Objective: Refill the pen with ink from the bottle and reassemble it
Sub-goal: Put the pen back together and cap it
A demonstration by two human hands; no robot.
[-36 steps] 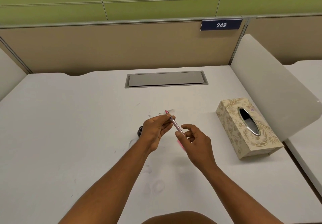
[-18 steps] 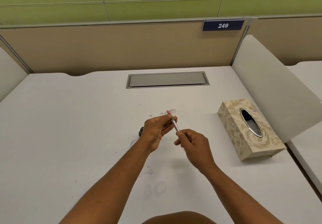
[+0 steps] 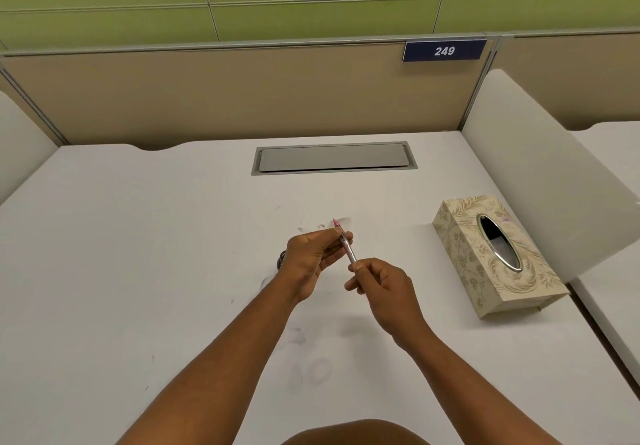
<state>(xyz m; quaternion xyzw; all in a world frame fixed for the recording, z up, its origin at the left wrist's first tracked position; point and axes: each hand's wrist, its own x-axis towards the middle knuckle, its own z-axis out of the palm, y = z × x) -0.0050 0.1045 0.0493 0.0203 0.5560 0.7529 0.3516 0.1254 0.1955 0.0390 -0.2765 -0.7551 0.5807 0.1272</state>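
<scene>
A slim pen [image 3: 347, 249] with a clear barrel and a pink tip slants above the white desk [image 3: 138, 254], tip pointing away from me. My left hand [image 3: 311, 257] pinches it near the tip end. My right hand [image 3: 379, 283] closes around its rear end, hiding that part. A small dark ink bottle [image 3: 281, 259] stands on the desk just left of my left hand, mostly hidden behind it. A small clear piece [image 3: 344, 223] lies on the desk just beyond the pen tip.
A patterned tissue box [image 3: 491, 254] lies to the right. A grey cable hatch [image 3: 334, 158] is set into the desk at the back. White side dividers [image 3: 540, 174] and a beige partition enclose the desk. Faint ink smudges [image 3: 311, 368] mark the near surface.
My right hand has closed over the pen's rear end, hiding the pink part that showed below it. The pen stays held between both hands, in about the same place.
</scene>
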